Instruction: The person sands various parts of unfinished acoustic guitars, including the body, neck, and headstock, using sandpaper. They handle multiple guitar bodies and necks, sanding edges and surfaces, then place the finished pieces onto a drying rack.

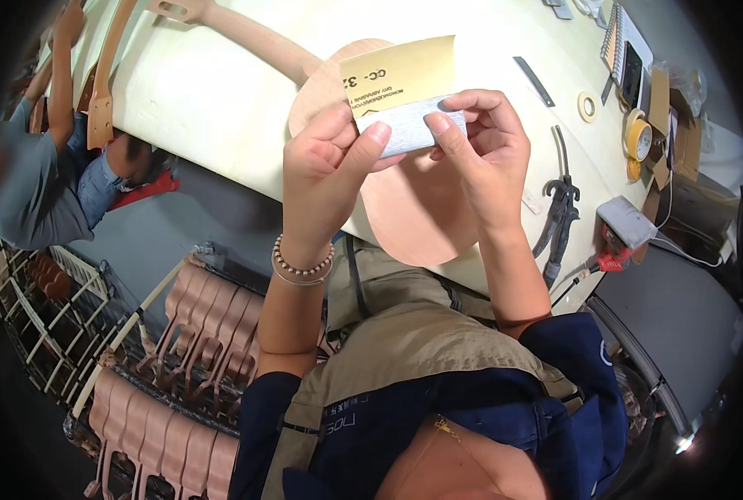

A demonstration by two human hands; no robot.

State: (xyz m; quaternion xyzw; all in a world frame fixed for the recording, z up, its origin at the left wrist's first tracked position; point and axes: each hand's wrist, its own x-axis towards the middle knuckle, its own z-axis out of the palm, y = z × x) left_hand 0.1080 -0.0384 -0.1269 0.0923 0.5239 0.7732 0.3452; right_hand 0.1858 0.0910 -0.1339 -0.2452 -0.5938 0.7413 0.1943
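- Off-white worktable spreads beneath the hands, bending toward the rim of the view; metal racks of reddish-brown wooden pieces stand at the lower left.
- At the far left, a co-worker in a grey top is near a brown wooden neck-like piece.
- Left hand, with a beaded bracelet at its wrist, pinches the near left end of a folded sheet of yellow-backed, silver-grey abrasive paper, thumb on the grey face.
- Right hand grasps the sheet's right end between thumb and fingers.
- Held between both hands, the sheet is above a pale, rounded wooden body; its yellow printed flap rises beyond the grey part.
- A long pale wooden neck runs from the body toward the upper left.
- Right of the hands lie a narrow dark strip, a cream tape ring, a yellow tape roll and a black, clamp-like tool.
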